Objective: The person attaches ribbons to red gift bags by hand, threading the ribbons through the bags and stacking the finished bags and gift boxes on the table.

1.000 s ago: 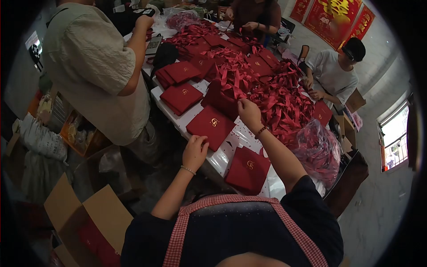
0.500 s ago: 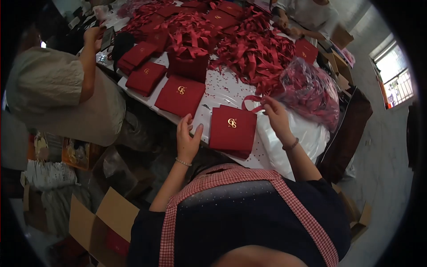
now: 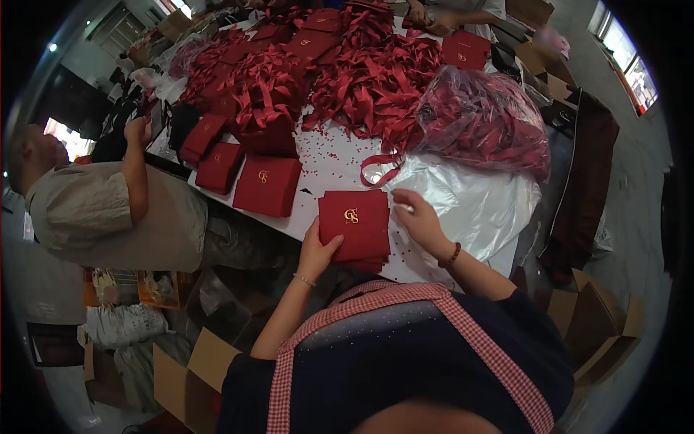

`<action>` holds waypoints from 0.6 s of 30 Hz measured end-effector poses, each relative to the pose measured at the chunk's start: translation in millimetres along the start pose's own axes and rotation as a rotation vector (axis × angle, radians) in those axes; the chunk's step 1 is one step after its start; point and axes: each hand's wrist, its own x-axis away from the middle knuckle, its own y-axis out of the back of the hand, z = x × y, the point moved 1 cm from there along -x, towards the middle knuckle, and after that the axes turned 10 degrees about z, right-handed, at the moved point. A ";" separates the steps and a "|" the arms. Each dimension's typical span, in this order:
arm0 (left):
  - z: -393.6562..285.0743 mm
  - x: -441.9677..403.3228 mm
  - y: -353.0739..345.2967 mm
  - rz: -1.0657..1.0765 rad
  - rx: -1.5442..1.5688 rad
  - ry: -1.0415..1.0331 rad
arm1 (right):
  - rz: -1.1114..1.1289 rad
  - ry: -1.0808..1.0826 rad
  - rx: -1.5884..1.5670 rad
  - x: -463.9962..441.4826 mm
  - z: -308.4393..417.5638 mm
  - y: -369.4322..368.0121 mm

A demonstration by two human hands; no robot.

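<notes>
In front of me on the table lies a stack of flat red bags (image 3: 359, 235) with a gold monogram on the top one. My left hand (image 3: 318, 252) grips the stack's left edge, thumb on top; its other fingers are mostly hidden. Just off the right edge is my right hand (image 3: 421, 220), empty, with its fingers apart and slightly bent. A loop of red ribbon (image 3: 381, 173) lies on the table beyond the stack. More stacked red bags (image 3: 266, 189) sit to the left, bearing the same gold mark.
Tangled red ribbons (image 3: 376, 83) cover the table's far side. A clear plastic bag of ribbons (image 3: 484, 123) rests at the right, above white plastic sheeting (image 3: 463, 202). A person (image 3: 116, 210) stands at the left; another's hands (image 3: 434, 22) show across the table. Open cartons (image 3: 596, 325) flank me.
My right hand has let go of the ribbon loop and come down beside the stack. My left hand has closed on the stack's left edge. The camera view has shifted.
</notes>
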 end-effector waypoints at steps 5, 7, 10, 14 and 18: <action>6.1 5.9 -4.4 -0.058 -0.102 0.004 | -0.225 -0.067 1.110 -76.3 -23.8 33.0; -2.4 10.0 -2.2 -0.103 -0.253 -0.004 | -0.301 -0.117 1.096 -83.6 -33.7 21.7; -2.0 9.8 -1.0 -0.067 -0.271 0.024 | -0.348 -0.248 1.152 -90.4 -27.9 4.8; -9.7 13.0 -1.9 -0.036 -0.267 0.070 | -0.254 -0.069 0.982 -92.9 -40.7 16.8; -14.7 13.5 4.0 0.030 -0.404 0.000 | -0.365 0.090 0.607 -89.3 -17.2 39.3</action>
